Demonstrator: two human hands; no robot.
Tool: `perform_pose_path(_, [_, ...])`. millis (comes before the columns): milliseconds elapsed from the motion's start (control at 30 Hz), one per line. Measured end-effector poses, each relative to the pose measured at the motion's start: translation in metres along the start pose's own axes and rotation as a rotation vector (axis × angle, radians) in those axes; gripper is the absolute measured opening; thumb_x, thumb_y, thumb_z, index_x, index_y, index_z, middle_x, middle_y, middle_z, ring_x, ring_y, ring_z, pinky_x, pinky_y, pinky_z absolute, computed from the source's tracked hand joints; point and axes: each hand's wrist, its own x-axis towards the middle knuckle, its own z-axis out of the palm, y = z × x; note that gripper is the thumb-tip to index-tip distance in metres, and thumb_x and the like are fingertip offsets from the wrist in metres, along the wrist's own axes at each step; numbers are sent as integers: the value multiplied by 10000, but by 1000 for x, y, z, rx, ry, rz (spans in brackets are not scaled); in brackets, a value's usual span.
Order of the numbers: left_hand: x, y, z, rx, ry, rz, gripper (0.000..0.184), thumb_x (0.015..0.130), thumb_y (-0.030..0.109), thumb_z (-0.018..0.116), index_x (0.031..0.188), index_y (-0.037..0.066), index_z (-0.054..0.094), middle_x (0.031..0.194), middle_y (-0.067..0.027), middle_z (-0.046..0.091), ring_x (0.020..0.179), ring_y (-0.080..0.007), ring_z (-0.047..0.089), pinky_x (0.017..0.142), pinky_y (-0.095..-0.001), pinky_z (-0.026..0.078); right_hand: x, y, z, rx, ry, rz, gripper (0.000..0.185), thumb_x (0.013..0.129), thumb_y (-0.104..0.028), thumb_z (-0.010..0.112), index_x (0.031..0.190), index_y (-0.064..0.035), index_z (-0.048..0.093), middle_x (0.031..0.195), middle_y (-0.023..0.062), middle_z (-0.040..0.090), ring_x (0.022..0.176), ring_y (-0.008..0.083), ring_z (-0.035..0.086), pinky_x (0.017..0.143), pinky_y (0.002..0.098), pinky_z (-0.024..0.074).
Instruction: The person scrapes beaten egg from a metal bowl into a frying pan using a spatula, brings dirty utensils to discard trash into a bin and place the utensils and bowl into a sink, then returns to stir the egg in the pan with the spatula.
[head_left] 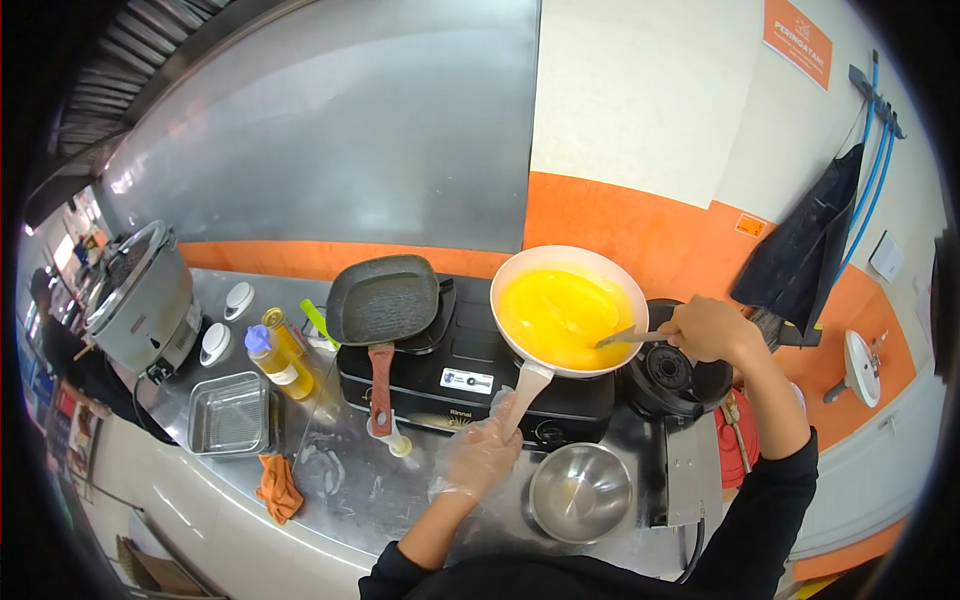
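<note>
My left hand, in a clear plastic glove, is closed round the pale handle of a white frying pan. Yellow liquid egg covers the pan's bottom, and the pan sits over the right side of a black Rinnai stove. Bare and closed, my right hand grips a spatula from the right, its tip in the egg near the pan's right edge. Just below the pan, a steel bowl stands on the counter.
A square grill pan rests on the stove's left side. Further left are oil bottles, a glass dish, an orange cloth and a rice cooker. A black round burner is right of the stove. A person stands far left.
</note>
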Motion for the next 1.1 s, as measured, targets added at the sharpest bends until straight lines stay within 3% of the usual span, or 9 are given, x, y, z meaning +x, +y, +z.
perform_pose_path(100, [0,-3,5,23,48,62,562,876,358,524,1406,222,402,920,-200,668,843,-375,650,779,-475,508,-15,-3,-16,54,-45,-55,240,861,-191,597,1070,-218,712,769,130,679,720,299,645,685,407,503])
perform_pose_path(267, [-1,-1,3,24,23,36,561,875,360,524,1407,236,399,907,-198,670,843,-375,652,778,-473,509,-11,-7,-12,121,-42,-135,248,848,-176,612,1072,-211,710,779,137,678,719,303,642,681,406,496])
perform_pose_path(433, [3,-6,8,-45,24,-4,590,843,389,550,1406,289,402,992,-215,657,892,-400,636,819,-481,488,12,-13,7,132,71,-114,248,848,-183,604,1072,-161,707,822,154,676,750,324,643,704,416,496])
perform_pose_path(533, [7,-12,16,-40,50,16,585,852,377,543,1410,273,397,968,-218,657,877,-407,635,810,-488,487,33,-14,20,139,116,-128,223,859,-174,575,1010,-86,712,846,185,669,807,338,646,748,442,500])
perform_pose_path(733, [5,-18,20,-51,66,139,604,887,377,513,1445,244,323,884,-229,656,808,-417,637,753,-508,500,78,-17,43,138,168,-119,202,851,-171,588,984,-77,705,866,205,663,827,353,646,746,444,502])
perform_pose_path(833, [3,-23,20,-83,66,180,582,889,333,505,1433,215,335,858,-216,658,764,-390,641,695,-511,496,96,-15,58,95,271,-178,190,846,-193,608,968,-72,687,899,186,654,869,362,629,775,460,494])
perform_pose_path(867, [3,-23,21,-75,74,176,558,873,292,495,1394,130,377,859,-181,669,804,-364,651,722,-480,516,105,-12,66,37,341,-222,202,845,-221,603,983,-102,690,837,205,646,800,382,633,730,477,496])
perform_pose_path(900, [3,-24,26,-73,114,161,519,875,270,480,1371,140,393,899,-174,671,841,-358,655,742,-482,516,104,-20,63,66,308,-175,173,845,-167,600,966,-63,666,900,177,640,870,369,613,766,469,489])
perform_pose_path(1100, [-18,-11,-4,-166,95,83,443,868,182,434,1307,123,428,923,-173,673,863,-361,661,730,-483,522,124,-25,90,62,409,-222,220,844,-108,587,1046,-27,627,902,198,627,869,394,603,764,470,482])
